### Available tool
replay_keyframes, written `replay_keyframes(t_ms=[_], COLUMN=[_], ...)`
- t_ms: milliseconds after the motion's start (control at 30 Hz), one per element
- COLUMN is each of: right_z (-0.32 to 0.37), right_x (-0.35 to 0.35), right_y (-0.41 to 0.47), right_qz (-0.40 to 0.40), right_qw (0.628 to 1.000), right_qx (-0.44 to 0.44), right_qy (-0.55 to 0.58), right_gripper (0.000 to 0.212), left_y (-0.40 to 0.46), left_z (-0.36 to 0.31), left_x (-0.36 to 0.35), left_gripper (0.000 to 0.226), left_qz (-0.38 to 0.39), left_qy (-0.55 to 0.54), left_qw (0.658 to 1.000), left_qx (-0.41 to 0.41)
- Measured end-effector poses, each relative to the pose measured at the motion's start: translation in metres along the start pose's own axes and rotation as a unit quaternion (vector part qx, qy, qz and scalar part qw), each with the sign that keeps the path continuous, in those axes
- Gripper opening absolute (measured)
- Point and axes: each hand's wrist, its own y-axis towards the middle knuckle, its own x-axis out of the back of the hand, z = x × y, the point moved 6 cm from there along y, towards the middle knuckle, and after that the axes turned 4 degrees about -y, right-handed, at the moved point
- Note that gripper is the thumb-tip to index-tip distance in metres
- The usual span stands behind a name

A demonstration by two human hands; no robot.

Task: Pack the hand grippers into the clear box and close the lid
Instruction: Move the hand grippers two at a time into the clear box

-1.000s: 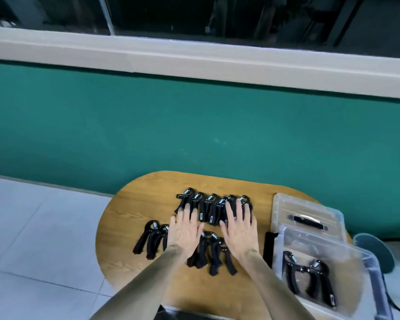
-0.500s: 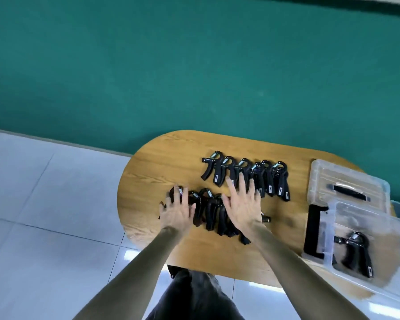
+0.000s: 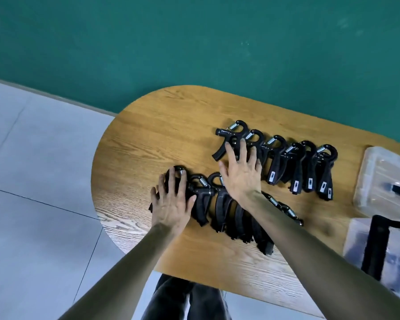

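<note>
Looking down, I see my left hand (image 3: 171, 204) and right hand (image 3: 240, 174), fingers spread flat, resting on two rows of black hand grippers (image 3: 298, 167) on the desk (image 3: 148, 139); I'd curl round several before lifting toward the clear box (image 3: 356, 239) at right.

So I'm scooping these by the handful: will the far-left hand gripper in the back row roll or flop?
Probably neither: the far-left hand gripper lies flat with splayed handles, so rolling seems unlikely. It looks rigid, with a metal spring, so likely stiff. Its hooked top may snag neighbours.
</note>
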Motion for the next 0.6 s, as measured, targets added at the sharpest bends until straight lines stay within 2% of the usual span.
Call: replay_keyframes(t_ms=[167,333,500,600], right_z=[0.006,0.011,0.021,0.029], right_x=[-0.021,-0.024,-0.032,-0.033], right_y=[0.035,0.060,0.072,0.074], right_qz=[-0.028,-0.054,-0.039,-0.032], right_qw=[0.999,0.997,0.996,0.998], right_qx=[-0.020,-0.043,-0.067,-0.039], right_qy=[-0.024,-0.034,-0.044,-0.041], right_gripper=[0.068,0.076,0.081,0.084], left_y=[0.007,0.009,0.012,0.013], left_z=[0.002,0.008,0.014,0.013], left_x=[-0.019,-0.021,-0.016,-0.014], left_gripper=[0.071,0.070,0.068,0.069], left_qz=[-0.048,-0.053,-0.046,-0.062], left_qy=[-0.044,-0.063,-0.058,-0.055], left_qw=[0.998,0.997,0.997,0.996], left_qx=[0.001,-0.010,-0.035,-0.038])
